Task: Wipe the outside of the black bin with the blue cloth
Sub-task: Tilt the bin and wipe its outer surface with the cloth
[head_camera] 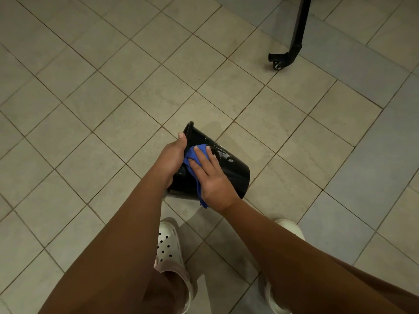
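The black bin is held tipped on its side over the tiled floor, just ahead of two white clogs. Its rim is gripped by the left hand, fingers curled round it. The blue cloth is pressed flat against the outer wall by the right hand, fingers straight and spread. Pale smears are seen on the wall beyond the cloth.

Beige tiled floor; black caster leg far right; white clogs below.
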Motion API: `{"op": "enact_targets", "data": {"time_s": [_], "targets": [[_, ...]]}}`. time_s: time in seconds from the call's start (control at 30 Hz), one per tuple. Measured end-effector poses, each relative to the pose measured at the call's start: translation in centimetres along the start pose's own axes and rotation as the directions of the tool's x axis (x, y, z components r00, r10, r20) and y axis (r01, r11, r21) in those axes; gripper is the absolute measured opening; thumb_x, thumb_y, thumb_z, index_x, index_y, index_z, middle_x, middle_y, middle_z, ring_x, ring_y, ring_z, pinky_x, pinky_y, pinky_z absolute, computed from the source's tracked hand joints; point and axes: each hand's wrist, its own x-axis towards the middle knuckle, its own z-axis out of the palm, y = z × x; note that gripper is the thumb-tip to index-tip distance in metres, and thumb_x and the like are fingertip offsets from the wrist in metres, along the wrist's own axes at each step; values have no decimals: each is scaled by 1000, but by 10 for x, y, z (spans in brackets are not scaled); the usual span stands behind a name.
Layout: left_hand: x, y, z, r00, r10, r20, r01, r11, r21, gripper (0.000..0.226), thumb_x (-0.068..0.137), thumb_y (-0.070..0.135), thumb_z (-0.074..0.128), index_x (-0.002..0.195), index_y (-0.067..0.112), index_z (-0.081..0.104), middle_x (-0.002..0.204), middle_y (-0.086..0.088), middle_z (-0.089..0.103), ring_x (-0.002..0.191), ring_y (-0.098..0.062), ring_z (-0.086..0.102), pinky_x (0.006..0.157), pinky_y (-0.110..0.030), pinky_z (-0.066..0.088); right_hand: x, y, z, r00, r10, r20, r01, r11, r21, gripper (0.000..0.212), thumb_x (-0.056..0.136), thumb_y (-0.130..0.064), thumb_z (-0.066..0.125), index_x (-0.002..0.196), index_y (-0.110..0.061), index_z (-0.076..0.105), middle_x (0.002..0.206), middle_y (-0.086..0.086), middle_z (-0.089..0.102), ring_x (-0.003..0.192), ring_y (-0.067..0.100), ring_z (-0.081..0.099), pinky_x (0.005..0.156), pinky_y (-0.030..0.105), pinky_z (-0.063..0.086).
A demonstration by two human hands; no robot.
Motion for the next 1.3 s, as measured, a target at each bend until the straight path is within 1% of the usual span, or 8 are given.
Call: {"op": "enact_targets", "data": {"time_s": [0.2,0.37,0.53,0.67,0.8,1.03,1.17,1.3], "targets": [[3,-3,4,992,27,-126,-13,994,111,55,106,49,28,91,13,66,92,-12,70,89,-26,67,80,-40,55,-14,-1,4,996,-79,41,81,995,-56,68,75,-3,70,136,-2,41,149,20,28,140,41,15,112,53,17],[5,-6,11,972,88,-216,-69,993,93,42,107,31,31,85,12,62,88,-13,66,84,-27,62,79,-41,52,-3,-8,4,1000,-8,16,9,999,-52,59,84,-4,60,138,1,37,150,24,24,141,38,12,113,52,7],[5,-5,14,950,147,-275,-129,988,82,39,107,28,33,90,6,60,86,-16,62,77,-24,56,72,-40,48,8,-4,0,997,60,57,-57,996,-63,74,85,-4,59,147,-6,17,156,15,0,142,27,-15,112,41,-12],[4,-2,17,941,170,-293,-147,984,98,37,107,28,33,97,7,62,91,-15,65,79,-23,59,75,-41,52,-3,-7,4,987,160,4,-159,985,-63,70,83,-4,61,144,-1,26,154,22,11,143,36,1,115,48,5],[3,-2,14,946,137,-294,-125,990,59,36,106,27,33,89,13,61,90,-16,63,82,-26,59,82,-47,54,-9,-11,12,996,77,-38,-79,994,-79,65,82,1,60,141,2,32,151,23,20,142,38,10,114,50,12],[3,-3,13,946,136,-294,-141,990,4,39,106,27,34,79,12,57,80,-11,60,74,-21,55,68,-36,45,19,-8,-3,996,57,67,-54,998,-41,66,85,-2,57,144,-5,27,156,16,6,143,30,-9,116,47,4],[1,-1,13,938,153,-312,-159,987,5,37,106,25,34,78,11,55,77,-9,57,69,-18,52,64,-31,44,16,-14,-1,984,169,58,-168,985,-29,70,88,-2,53,147,-9,16,156,12,-6,141,27,-18,116,43,-3],[3,-2,10,945,118,-305,-124,992,-1,37,106,27,33,81,12,57,84,-13,60,77,-24,56,76,-46,53,3,-19,9,981,192,11,-191,981,-34,68,80,-2,65,141,-1,34,153,20,17,141,34,4,113,48,12]]}}
